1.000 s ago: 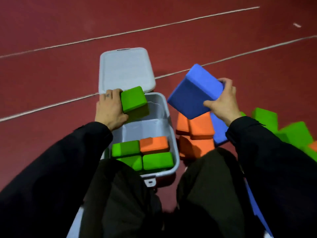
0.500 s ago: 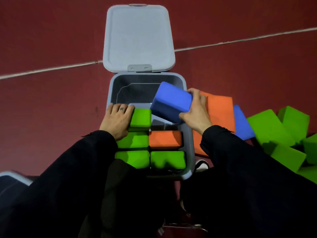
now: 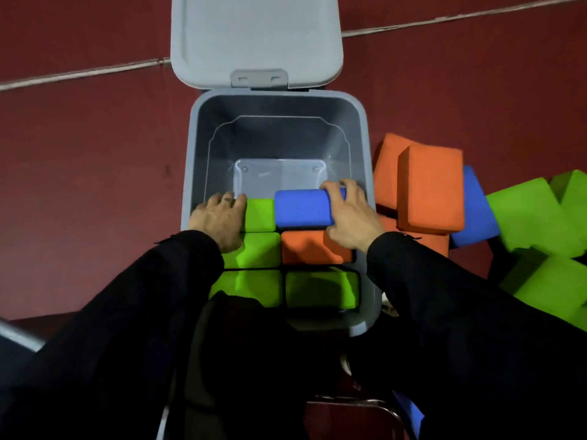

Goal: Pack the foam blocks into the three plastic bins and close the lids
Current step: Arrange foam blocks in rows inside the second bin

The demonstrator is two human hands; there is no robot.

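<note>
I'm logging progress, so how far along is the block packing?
Four blocks already fill the near end of the open bin. The left hand presses a green block in; the right hand seats a blue block. Left: the loose pile, the lid.

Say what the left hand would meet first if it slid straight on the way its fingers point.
The left hand points toward the bin's far wall; bare bin floor lies between, so probably that wall, though depth is unclear.
</note>
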